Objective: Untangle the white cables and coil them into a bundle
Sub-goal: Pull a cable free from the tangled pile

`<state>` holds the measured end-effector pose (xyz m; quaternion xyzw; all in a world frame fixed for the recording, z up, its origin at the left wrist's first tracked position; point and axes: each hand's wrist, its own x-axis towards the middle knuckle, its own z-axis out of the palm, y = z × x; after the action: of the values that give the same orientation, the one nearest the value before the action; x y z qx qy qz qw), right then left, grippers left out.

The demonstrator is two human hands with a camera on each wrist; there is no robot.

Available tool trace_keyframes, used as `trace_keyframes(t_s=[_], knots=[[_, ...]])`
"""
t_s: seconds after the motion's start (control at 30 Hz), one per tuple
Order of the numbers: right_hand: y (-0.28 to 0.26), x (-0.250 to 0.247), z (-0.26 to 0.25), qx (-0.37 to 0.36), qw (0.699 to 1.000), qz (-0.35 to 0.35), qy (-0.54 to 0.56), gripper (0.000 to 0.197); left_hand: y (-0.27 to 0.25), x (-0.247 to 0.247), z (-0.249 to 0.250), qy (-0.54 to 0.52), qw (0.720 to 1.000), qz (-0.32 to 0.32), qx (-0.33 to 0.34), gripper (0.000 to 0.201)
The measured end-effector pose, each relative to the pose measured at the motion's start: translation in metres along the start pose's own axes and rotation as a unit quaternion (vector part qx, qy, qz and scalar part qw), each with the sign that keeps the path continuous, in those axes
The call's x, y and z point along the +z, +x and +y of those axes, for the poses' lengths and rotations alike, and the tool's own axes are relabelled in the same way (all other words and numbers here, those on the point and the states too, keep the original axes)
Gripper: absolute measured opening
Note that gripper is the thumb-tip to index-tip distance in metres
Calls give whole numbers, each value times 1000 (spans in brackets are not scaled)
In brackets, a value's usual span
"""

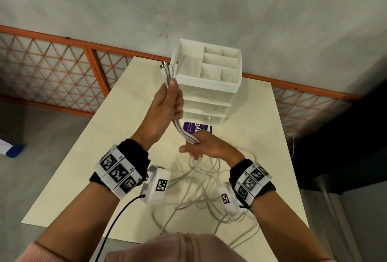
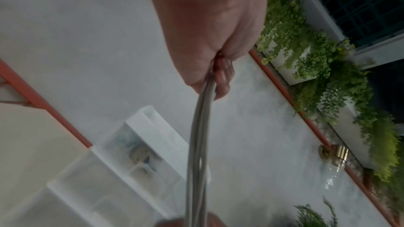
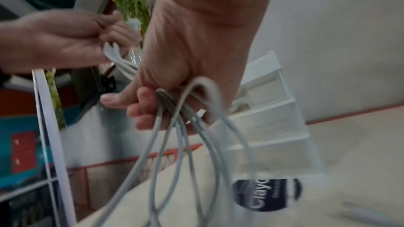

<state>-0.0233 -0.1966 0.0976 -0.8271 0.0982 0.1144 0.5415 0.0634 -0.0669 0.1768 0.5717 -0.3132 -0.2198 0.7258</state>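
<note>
— Several plug ends of the white cables (image 1: 189,133) are gathered and standing up out of my left hand (image 1: 167,108), which is fisted tight round the strands, raised in front of the white drawer organizer (image 1: 207,86).

— And your other hand?

— My right hand (image 1: 206,145) sits lower, just above the table (image 1: 261,136). Its fingers (image 3: 144,110) are curled round the same strands, and from the right wrist view they fan out below my grip in separate loops.

— So the cables are untangled?

— Only the short stretch between my two hands, I'd say. That part runs as one neat parallel bunch. Below my right hand the rest lies loose on the table in overlapping loops, some trailing over the near edge. I can't tell from here whether those crossings are real knots or just slack lying on slack.

— And the coiling?

— Not begun, as far as I can judge. No wound turns show anywhere. What's left is most of the job: drawing the long tails straight through my right hand, then wrapping them into a bundle.
</note>
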Motion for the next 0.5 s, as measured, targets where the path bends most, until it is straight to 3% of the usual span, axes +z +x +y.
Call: trace_keyframes(t_s=[0.23,0.3,0.4,0.47,0.5], knots=[[-11,-41,20,7,995,71,-65,23,-3,-28,2,66,995,67,26,36],[-11,-45,8,-6,996,67,-62,8,-3,-32,-9,182,983,5,10,29],[-6,-48,-12,-37,995,67,-65,16,-8,-24,-26,311,939,-124,-81,29],[-5,-50,-23,-60,995,59,-53,18,-7,-19,-31,337,927,-132,-96,17],[-6,-52,-25,-64,995,58,-40,16,-6,-18,-31,341,927,-123,-92,25]])
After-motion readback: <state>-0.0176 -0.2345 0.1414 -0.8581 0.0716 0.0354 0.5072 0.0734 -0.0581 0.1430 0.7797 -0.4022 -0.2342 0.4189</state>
